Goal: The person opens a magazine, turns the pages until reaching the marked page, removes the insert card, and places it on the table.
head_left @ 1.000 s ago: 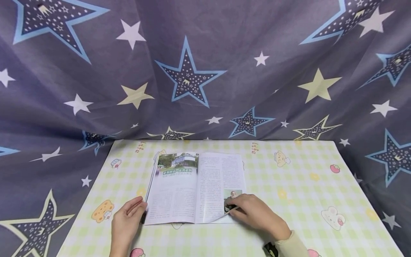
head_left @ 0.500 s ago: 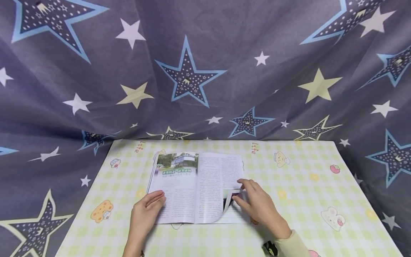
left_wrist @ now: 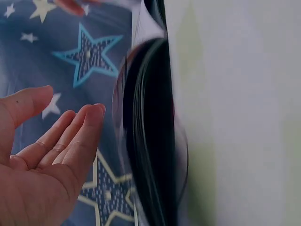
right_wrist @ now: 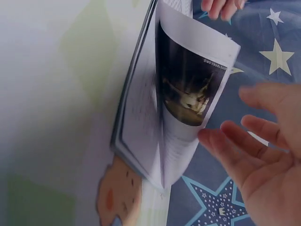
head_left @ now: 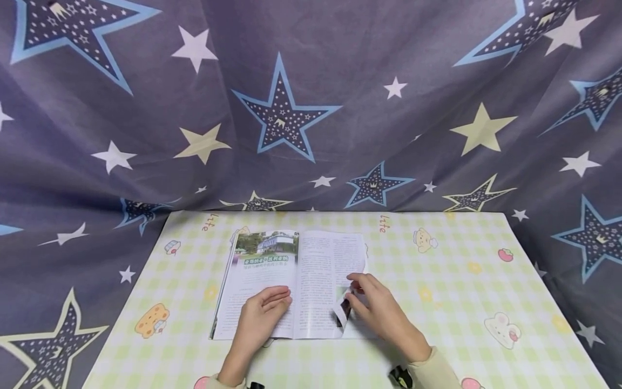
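Observation:
An open magazine (head_left: 316, 259) lies on the table, a building photo at the top of its left page and columns of print on the right page. Over the lower left page is my left hand (head_left: 264, 315), fingers extended and apart from the sheets in the left wrist view. My right hand (head_left: 381, 310) is at the lower right corner, where a page (right_wrist: 188, 89) with a dark photo curls up. In the right wrist view one fingertip touches that page's edge, while the thumb stands away from it. Whether the left fingers touch the paper is unclear from the head view.
A green-and-white checked tablecloth (head_left: 452, 302) with cartoon prints covers the table. Behind it hangs a dark curtain (head_left: 413, 124) patterned with stars. Dark wrist straps show near both sleeves, one at the right wrist (head_left: 400, 376).
My left hand has moved right, from the magazine's left edge to over the left page. The lower right page corner has curled up and leftward, with my right hand's fingers spreading beside it.

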A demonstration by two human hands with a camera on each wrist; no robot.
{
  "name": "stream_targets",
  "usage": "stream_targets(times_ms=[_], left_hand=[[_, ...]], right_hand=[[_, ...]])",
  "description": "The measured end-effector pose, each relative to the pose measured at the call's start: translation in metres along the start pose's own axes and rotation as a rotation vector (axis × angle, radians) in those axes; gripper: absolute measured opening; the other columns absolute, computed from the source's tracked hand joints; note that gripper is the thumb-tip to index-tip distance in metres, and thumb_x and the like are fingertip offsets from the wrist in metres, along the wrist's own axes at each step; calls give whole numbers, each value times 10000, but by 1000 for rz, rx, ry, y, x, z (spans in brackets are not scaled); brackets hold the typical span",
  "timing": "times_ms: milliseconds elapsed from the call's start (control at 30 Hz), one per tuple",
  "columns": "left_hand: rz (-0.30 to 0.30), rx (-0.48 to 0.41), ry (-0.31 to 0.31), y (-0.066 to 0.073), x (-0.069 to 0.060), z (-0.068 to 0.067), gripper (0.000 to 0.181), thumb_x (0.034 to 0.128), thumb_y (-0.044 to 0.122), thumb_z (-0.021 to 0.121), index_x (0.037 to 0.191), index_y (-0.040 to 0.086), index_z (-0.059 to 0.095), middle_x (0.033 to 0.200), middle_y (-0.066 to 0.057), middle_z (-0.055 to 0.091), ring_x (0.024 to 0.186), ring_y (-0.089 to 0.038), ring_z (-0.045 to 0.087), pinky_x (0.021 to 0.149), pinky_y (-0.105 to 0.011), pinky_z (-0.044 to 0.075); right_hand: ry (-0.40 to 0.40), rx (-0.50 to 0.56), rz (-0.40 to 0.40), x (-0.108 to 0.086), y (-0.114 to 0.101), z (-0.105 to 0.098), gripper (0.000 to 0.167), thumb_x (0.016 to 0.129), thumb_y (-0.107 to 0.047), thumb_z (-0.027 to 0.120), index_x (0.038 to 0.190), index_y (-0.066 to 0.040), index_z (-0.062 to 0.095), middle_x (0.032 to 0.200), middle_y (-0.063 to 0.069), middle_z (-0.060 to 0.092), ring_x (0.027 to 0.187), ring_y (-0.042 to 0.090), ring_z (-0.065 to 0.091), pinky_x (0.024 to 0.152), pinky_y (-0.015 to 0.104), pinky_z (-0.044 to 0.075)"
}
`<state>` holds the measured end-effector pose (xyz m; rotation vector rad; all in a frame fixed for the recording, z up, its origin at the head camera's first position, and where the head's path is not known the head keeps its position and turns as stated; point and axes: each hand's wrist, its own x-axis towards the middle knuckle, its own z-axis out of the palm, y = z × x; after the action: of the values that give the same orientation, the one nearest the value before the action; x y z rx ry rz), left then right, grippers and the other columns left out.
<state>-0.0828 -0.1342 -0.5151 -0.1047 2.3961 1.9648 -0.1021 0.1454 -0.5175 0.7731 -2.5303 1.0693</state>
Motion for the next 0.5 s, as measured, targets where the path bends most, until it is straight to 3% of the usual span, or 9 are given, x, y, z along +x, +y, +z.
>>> stream_targets(times_ms=[200,367,500], left_hand=[[60,-15,-107,2,1,20,313,912,118,748,1156,-68,684,1097,-171,718,998,-212,708,863,-240,560],[69,-12,-178,3,4,38,361,920,187,749,1178,-55,682,1074,-159,727,977,-213,715,856,-246,563],[50,-8,-225,4,7,50,402,924,219,745,1207,-56,669,990,-148,737,884,-223,733,775,-255,590]], right_hand=[[19,21,-63,4,-3,8,240,903,69,649,1114,-45,639,1028,45,659,941,139,648,808,295,571],[33,32,-77,5,-4,10,269,887,79,661,1115,-64,645,1034,27,666,981,132,648,844,313,568],[23,57,-69,6,-6,11,279,894,74,665,1132,-70,642,1074,8,659,1032,149,651,889,318,560]])
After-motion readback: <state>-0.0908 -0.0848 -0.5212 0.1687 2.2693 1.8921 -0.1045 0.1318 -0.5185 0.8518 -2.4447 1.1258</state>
